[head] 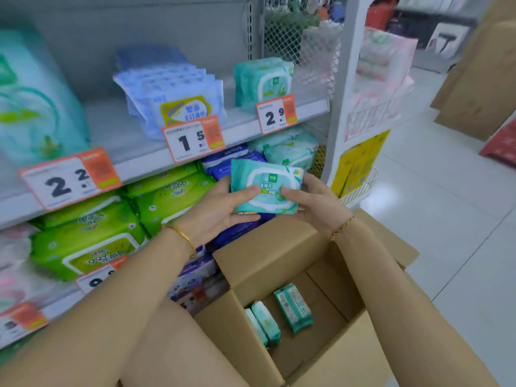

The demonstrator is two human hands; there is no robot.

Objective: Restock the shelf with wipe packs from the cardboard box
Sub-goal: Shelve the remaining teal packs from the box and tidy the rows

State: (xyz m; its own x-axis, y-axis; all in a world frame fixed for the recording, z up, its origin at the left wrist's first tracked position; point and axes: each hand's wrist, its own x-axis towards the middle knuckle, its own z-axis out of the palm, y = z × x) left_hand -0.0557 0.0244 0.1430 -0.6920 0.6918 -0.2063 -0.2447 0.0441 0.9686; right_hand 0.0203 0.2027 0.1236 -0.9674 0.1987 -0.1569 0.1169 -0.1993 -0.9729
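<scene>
The teal wipe pack (266,187) is upright in front of me, above the open cardboard box (279,255) and level with the lower shelf rows. My left hand (220,208) grips its left edge, thumb pressed on the front, and my right hand (312,203) pinches its right edge the same way. Down in the box three more teal packs (293,307) stand on edge. On the upper shelf (243,125) a stack of matching packs (262,85) sits behind the 2.9 price tag (276,114), with blue packs (173,99) to its left and green packs (92,236) on the row below
</scene>
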